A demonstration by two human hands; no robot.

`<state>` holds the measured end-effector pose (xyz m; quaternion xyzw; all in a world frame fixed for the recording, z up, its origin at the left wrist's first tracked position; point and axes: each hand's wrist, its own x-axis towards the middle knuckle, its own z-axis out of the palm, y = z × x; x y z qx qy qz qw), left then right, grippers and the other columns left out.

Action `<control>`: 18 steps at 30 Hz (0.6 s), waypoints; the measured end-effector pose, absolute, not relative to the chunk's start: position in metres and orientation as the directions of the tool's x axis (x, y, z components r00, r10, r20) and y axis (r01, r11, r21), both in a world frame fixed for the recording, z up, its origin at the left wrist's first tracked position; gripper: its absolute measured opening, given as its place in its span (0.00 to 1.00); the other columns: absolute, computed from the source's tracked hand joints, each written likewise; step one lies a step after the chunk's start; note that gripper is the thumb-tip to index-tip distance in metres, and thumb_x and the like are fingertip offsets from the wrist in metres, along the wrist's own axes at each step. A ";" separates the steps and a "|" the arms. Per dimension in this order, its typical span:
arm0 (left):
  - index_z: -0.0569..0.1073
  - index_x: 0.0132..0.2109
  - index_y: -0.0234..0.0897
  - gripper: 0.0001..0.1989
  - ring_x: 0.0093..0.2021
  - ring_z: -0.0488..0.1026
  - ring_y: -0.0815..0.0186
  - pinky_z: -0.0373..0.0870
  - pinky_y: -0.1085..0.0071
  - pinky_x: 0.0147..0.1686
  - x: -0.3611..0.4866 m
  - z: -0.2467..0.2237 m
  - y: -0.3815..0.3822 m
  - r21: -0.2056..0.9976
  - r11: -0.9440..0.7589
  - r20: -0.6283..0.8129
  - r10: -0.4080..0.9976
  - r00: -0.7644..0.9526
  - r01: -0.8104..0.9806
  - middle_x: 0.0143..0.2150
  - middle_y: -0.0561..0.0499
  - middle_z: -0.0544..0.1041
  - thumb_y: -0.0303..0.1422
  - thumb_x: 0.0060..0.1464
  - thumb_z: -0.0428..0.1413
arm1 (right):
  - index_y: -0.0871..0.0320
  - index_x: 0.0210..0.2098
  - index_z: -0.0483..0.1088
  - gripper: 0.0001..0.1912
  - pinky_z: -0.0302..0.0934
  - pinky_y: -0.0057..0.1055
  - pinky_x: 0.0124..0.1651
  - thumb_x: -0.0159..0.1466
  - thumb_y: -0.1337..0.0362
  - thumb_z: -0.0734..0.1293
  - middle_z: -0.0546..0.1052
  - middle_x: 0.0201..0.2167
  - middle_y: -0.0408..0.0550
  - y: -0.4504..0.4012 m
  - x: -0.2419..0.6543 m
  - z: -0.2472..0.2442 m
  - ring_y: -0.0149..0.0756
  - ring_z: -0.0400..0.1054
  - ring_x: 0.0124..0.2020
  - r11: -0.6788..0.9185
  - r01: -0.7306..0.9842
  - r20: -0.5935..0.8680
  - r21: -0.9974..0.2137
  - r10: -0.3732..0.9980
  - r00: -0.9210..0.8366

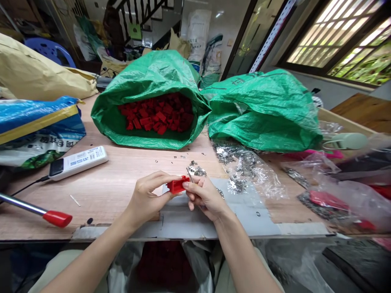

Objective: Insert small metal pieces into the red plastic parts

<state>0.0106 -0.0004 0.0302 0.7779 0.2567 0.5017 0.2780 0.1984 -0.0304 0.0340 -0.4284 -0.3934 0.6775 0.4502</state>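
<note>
My left hand (150, 198) pinches a small red plastic part (177, 185) between thumb and fingers, above a grey sheet (183, 224) at the table's front edge. My right hand (205, 197) grips a thin metal tool (190, 175) whose tip points up and away, and its thumb is against the right end of the red part. Just beyond my hands lies a small pile of metal pieces (198, 169). Farther back, an open green sack (146, 142) holds many red parts (159, 116).
Another green sack (262, 110) stands at the right, behind clear plastic with metal pieces (240, 171). On the left are a white power strip (79, 162), a red-tipped lever (57, 218) and a blue bag (39, 126). Plastic bags (345, 199) lie far right.
</note>
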 end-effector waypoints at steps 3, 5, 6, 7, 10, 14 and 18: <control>0.80 0.48 0.40 0.14 0.41 0.79 0.64 0.78 0.70 0.41 0.013 0.031 -0.002 0.771 -0.633 0.569 0.731 0.377 0.065 0.41 0.48 0.82 0.28 0.53 0.65 | 0.60 0.32 0.74 0.18 0.58 0.20 0.17 0.55 0.51 0.76 0.59 0.14 0.29 -0.035 0.200 0.035 0.16 0.37 0.12 -0.346 -0.294 -0.274 -0.891 0.926 -0.258; 0.79 0.48 0.40 0.14 0.42 0.79 0.63 0.78 0.69 0.43 0.015 0.028 -0.002 0.813 -0.580 0.521 0.765 0.378 0.052 0.43 0.48 0.82 0.30 0.53 0.65 | 0.60 0.35 0.75 0.21 0.57 0.22 0.17 0.55 0.48 0.75 0.60 0.14 0.31 -0.039 0.206 0.037 0.18 0.41 0.12 -0.341 -0.207 -0.300 -0.917 0.931 -0.206; 0.79 0.49 0.40 0.14 0.43 0.79 0.63 0.78 0.69 0.43 0.016 0.025 -0.002 0.823 -0.564 0.502 0.781 0.373 0.073 0.44 0.48 0.81 0.31 0.54 0.65 | 0.60 0.37 0.76 0.22 0.57 0.23 0.17 0.55 0.47 0.75 0.61 0.14 0.32 -0.041 0.212 0.039 0.20 0.46 0.12 -0.299 -0.119 -0.286 -0.947 0.952 -0.112; 0.79 0.49 0.40 0.14 0.42 0.79 0.63 0.78 0.69 0.43 0.017 0.022 -0.002 0.818 -0.563 0.491 0.790 0.368 0.117 0.44 0.48 0.81 0.30 0.55 0.64 | 0.60 0.39 0.76 0.24 0.56 0.25 0.18 0.55 0.47 0.74 0.63 0.14 0.34 -0.043 0.220 0.041 0.23 0.51 0.13 -0.236 0.000 -0.236 -0.972 0.971 0.027; 0.78 0.49 0.41 0.12 0.37 0.77 0.65 0.76 0.70 0.37 0.020 0.012 -0.005 0.730 -0.611 0.487 0.780 0.393 0.307 0.38 0.49 0.80 0.30 0.56 0.62 | 0.60 0.41 0.77 0.22 0.57 0.30 0.22 0.57 0.49 0.72 0.70 0.17 0.41 -0.049 0.252 0.045 0.33 0.62 0.18 -0.090 0.400 0.096 -0.912 0.902 0.422; 0.77 0.49 0.41 0.13 0.35 0.75 0.65 0.74 0.70 0.35 0.021 0.000 -0.015 0.635 -0.669 0.488 0.735 0.470 0.387 0.36 0.50 0.78 0.29 0.56 0.61 | 0.57 0.32 0.77 0.13 0.62 0.35 0.33 0.58 0.54 0.69 0.79 0.28 0.49 -0.055 0.289 0.042 0.43 0.72 0.31 -0.063 0.678 0.229 -0.732 0.915 0.332; 0.76 0.49 0.42 0.12 0.40 0.75 0.63 0.74 0.67 0.41 0.022 -0.004 -0.019 0.600 -0.689 0.490 0.718 0.494 0.406 0.41 0.49 0.78 0.28 0.57 0.59 | 0.56 0.31 0.75 0.08 0.62 0.37 0.41 0.57 0.58 0.68 0.80 0.35 0.50 -0.058 0.289 0.034 0.45 0.73 0.37 -0.042 0.818 0.149 -0.573 0.977 0.155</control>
